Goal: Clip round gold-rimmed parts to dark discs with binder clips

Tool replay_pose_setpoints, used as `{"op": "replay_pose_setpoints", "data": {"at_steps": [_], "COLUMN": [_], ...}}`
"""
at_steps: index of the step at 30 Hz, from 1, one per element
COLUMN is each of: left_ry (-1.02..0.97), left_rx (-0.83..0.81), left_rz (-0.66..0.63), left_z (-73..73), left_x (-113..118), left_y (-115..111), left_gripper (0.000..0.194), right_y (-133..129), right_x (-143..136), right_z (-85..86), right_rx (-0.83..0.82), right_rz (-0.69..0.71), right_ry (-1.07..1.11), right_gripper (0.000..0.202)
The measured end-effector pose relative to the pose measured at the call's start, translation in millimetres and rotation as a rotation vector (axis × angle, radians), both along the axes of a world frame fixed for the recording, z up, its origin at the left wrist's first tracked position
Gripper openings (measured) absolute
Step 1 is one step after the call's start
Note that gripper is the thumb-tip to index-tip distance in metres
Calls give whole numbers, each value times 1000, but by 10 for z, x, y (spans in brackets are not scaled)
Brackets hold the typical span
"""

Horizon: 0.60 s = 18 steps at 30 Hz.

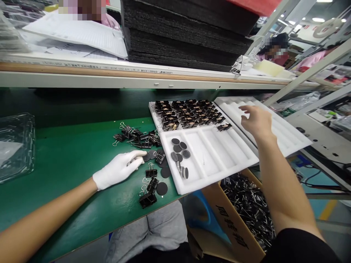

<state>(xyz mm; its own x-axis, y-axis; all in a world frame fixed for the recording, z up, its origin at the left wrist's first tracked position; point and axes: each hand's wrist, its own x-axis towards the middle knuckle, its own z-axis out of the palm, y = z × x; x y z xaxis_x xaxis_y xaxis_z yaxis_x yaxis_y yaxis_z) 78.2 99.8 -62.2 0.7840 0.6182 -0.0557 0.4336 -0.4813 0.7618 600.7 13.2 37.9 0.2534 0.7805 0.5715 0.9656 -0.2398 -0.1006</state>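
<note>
My left hand [120, 168], in a white glove, rests on the green table with its fingertips on a black disc [146, 156] beside other discs and loose binder clips [151, 171]. My bare right hand [255, 119] is raised over the white foam trays, fingers apart and holding nothing. Below it, the nearer foam tray [210, 170] bears rows of black binder clips [189, 113] along its back, with one clip group [224, 127] a little apart. Several dark discs [180, 148] lie in its left channel. A second foam tray [285, 128] sits behind to the right.
More binder clips [137, 135] are heaped left of the tray. A cardboard box [233, 223] full of clips stands below the table edge. A clear plastic tray [18, 146] lies far left. Black foam sheets [183, 40] are stacked on the shelf [109, 78]. People sit beyond.
</note>
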Motion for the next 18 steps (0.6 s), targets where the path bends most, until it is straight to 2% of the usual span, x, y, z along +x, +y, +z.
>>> {"op": "replay_pose_setpoints", "data": {"at_steps": [2, 3, 4, 5, 7, 9, 11, 14, 16, 18], "left_ry": [-14, -26, -47, -75, -129, -129, -62, 47, 88, 171], "left_rx": [4, 14, 40, 95, 257, 445, 630, 839, 942, 1044], "left_rz": [17, 33, 55, 80, 132, 160, 134, 118, 274, 582], "left_z": [-35, -56, -79, -104, -153, -197, -227, -249, -254, -255], "left_x": [17, 22, 20, 7, -75, -260, -558, -1176, -1650, -2123], "left_y": [-2, -5, -11, -20, -48, -98, -181, -387, -569, -758], "left_gripper": [42, 40, 36, 33, 27, 25, 29, 40, 46, 48], "right_y": [13, 30, 51, 75, 130, 204, 301, 428, 468, 503], "right_x": [-445, -715, -999, -1282, -1784, -2134, -2328, -2425, -2381, -2232], "right_z": [91, 110, 110, 89, -12, -181, -387, -672, -824, -987], "right_rx": [85, 113, 155, 102, -143, -335, -404, -372, -284, -176], "right_rz": [42, 106, 239, 409, 669, 786, 817, 898, 965, 982], "right_ry": [5, 9, 34, 50, 40, -30, -102, -118, -83, -25], "right_gripper": [32, 30, 26, 23, 22, 23, 27, 35, 35, 34]}}
